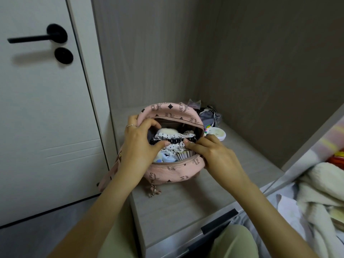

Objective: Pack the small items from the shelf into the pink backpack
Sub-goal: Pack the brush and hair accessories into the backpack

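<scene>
You are working at the pink backpack [173,169], which is standing unzipped on the shelf [186,198] in front of you, its mouth facing up and already well stuffed. Your left hand [138,144] and right hand [217,155] are both curling in at that mouth. Each appears to be pinching one end of a black claw clip [172,140] wrapped in white polka-dot fabric [175,135], and your left fingers [152,124] are reaching in just under the upper rim.

The clip is likely light and stiff, with teeth that could snag the soft cloth, so you are holding it sensibly by its ends rather than by the fabric. The backpack itself looks soft-walled and slouchy. It will probably give under pressure, so brace the rim while you are pushing things down.

A round white container [218,135] and a grey pouch [207,117] are lying just beside the bag on its right, not yet packed. The container looks rigid and smooth, so it is best gripped around its edge.

The repeating monogram on the bag is reading as "MCM". No other writing is legible.
</scene>
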